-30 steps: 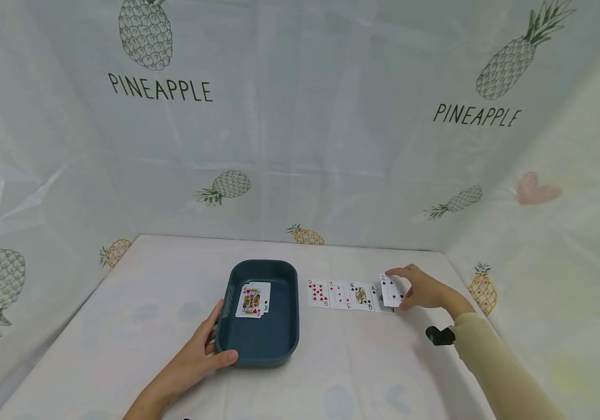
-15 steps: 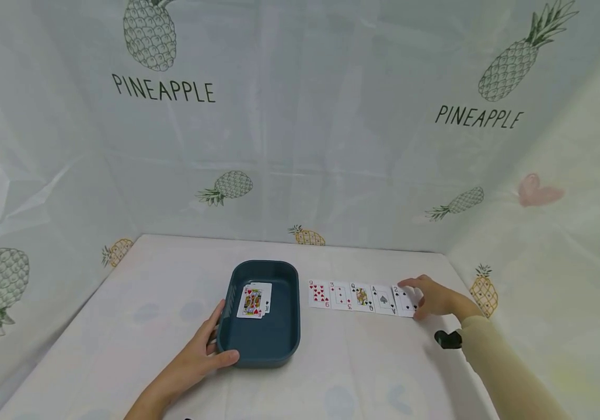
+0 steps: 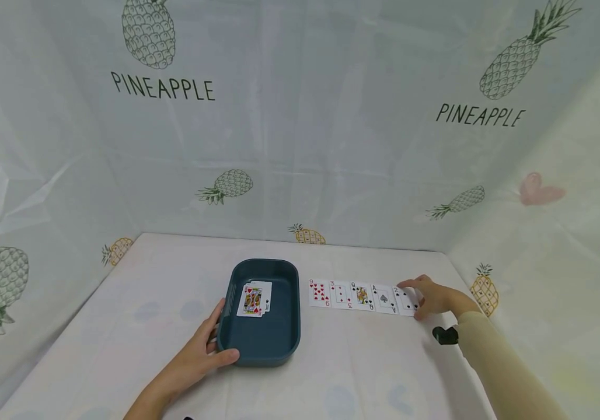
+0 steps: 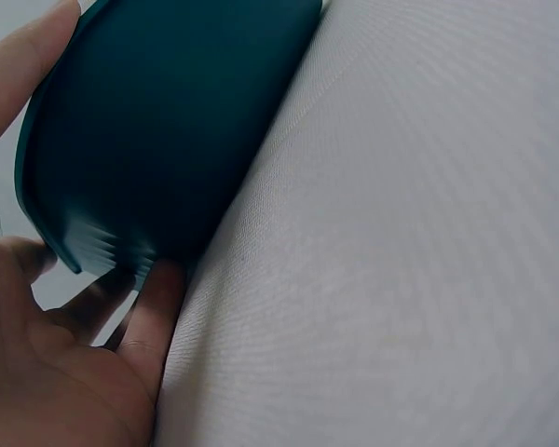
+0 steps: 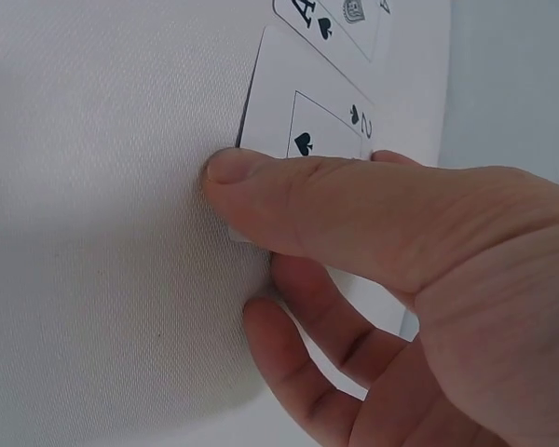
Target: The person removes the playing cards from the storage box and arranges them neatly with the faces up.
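My right hand point(image 3: 435, 297) holds the two of spades point(image 3: 404, 299) by its edges at the right end of a row of face-up playing cards point(image 3: 340, 295). In the right wrist view the thumb lies over one corner of this card, close to the tablecloth, and the ace of spades point(image 5: 340, 28) borders it. My left hand point(image 3: 197, 353) grips the near left corner of a dark teal tray point(image 3: 258, 344), thumb on the near side and fingers along the left side. Inside the tray rests a small pile of cards with a king of hearts point(image 3: 252, 300) on top.
A white cloth point(image 3: 352, 367) covers the table. Pale sheeting printed with pineapples point(image 3: 300, 146) rises behind and at both sides. The row of cards starts just right of the tray.
My right hand has moved right and down with the two of spades, which is now flat beside the ace instead of overlapping it. The left hand and tray have stayed put.
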Tool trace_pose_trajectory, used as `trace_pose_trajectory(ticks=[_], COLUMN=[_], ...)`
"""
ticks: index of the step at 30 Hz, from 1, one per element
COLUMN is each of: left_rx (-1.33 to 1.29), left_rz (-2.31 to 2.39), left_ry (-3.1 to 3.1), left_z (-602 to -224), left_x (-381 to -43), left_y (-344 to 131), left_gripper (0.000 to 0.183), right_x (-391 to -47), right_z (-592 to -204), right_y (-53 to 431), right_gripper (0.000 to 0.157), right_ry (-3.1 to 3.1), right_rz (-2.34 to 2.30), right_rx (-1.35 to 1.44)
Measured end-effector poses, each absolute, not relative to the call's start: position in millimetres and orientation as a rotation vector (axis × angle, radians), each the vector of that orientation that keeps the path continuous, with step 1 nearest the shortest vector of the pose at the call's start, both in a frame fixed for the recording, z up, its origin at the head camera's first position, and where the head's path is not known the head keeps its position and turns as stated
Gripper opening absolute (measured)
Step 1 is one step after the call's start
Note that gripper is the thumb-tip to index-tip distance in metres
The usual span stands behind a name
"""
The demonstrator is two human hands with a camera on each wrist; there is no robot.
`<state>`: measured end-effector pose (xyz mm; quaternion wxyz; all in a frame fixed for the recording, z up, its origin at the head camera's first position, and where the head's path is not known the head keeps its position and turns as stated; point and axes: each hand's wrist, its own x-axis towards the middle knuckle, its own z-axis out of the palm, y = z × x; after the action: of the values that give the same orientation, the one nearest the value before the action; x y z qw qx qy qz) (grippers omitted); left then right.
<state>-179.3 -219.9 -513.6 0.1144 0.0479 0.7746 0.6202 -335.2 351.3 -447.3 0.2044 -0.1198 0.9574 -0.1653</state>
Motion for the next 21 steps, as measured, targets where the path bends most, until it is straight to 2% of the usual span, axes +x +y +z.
trace_pose_trajectory(ticks=[21], left_rx=[0.15], left_rz=[1.813], left_ry=[2.266], left_z=[-511.8], left_x=[-178.2], left_y=[-219.0], left_gripper=[0.107], right_x=[-333.8], right_z=[-455.2], right_y=[352.2], right_gripper=[0.086], right_ry=[2.648], right_rz=[-0.504], right_rx=[-0.268])
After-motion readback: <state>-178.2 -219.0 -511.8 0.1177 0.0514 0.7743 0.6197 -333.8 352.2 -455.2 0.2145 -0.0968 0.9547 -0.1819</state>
